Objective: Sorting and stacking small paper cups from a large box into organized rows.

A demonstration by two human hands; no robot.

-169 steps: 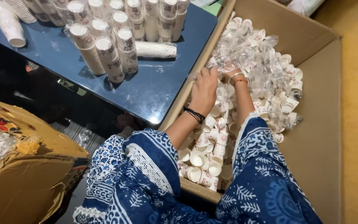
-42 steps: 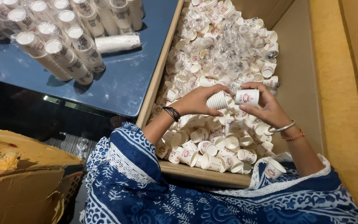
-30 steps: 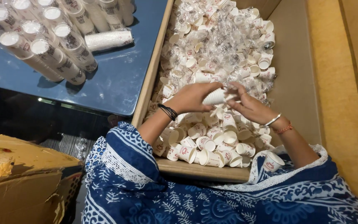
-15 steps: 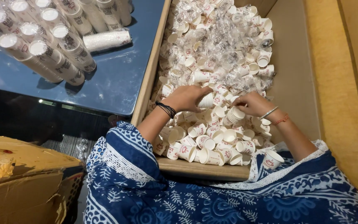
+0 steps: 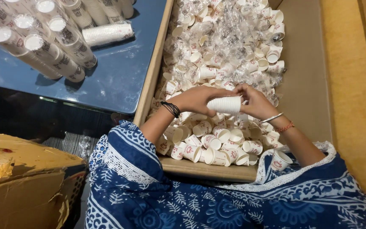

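1. Two bare hands meet over a large open brown cardboard box (image 5: 306, 76) filled with loose small white paper cups (image 5: 217, 144), many tangled in clear crinkled plastic wrap (image 5: 229, 29) toward the box's far end.
2. Left hand (image 5: 198, 98), a black cord at its wrist, curls shut around one end of a short nested stack of white ribbed paper cups (image 5: 224, 104), held sideways above the heap near the middle of the box.
3. Right hand (image 5: 253, 101), with a silver bangle and red thread, closes at the stack's other end; whether its fingers pinch a further cup cannot be told.
4. Judged from this, the stacking goes best with the stack kept level, each cup fed mouth-first and square, pressed lightly so the thin rims do not crush.
5. Tall sleeved columns of stacked cups (image 5: 43, 42) stand on the blue glass tabletop (image 5: 119, 80) by the box's left edge, one short stack (image 5: 106, 33) lying on its side.
6. Beside the table's near corner sits a torn brown carton (image 5: 22, 182).
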